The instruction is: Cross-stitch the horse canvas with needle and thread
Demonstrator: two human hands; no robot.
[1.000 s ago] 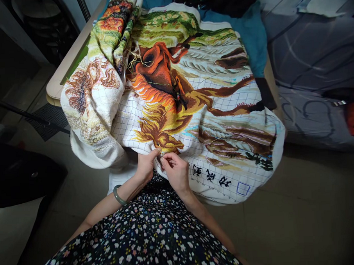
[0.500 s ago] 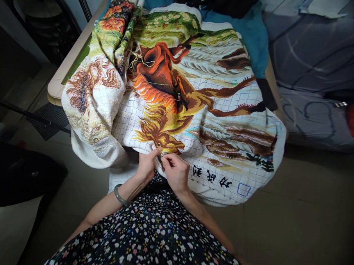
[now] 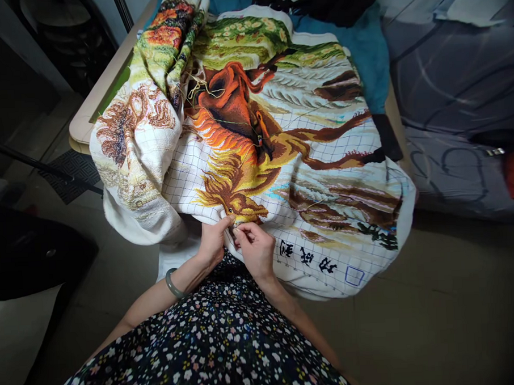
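A large cross-stitch cloth [image 3: 324, 172] with orange and brown horses and a blue grid lies over a table and hangs down to my lap. My left hand [image 3: 213, 241], a green bangle [image 3: 172, 284] on its wrist, pinches the cloth's near fold just below the golden horse head [image 3: 236, 202]. My right hand [image 3: 255, 248] sits right beside it with thumb and forefinger pinched together at the same spot; what they hold is too small to see. Loose yellow threads [image 3: 201, 87] lie on the cloth farther up.
The table edge [image 3: 83, 118] shows at the left under the bunched cloth. A teal cloth [image 3: 361, 40] and dark items lie at the back. A grey bed cover [image 3: 460, 81] is to the right, a black seat [image 3: 25, 253] to the left. My flowered dress [image 3: 212, 342] fills the foreground.
My right hand's pinched fingers have shifted slightly up toward the left thumb at the cloth's fold. The cloth and left hand have stayed put.
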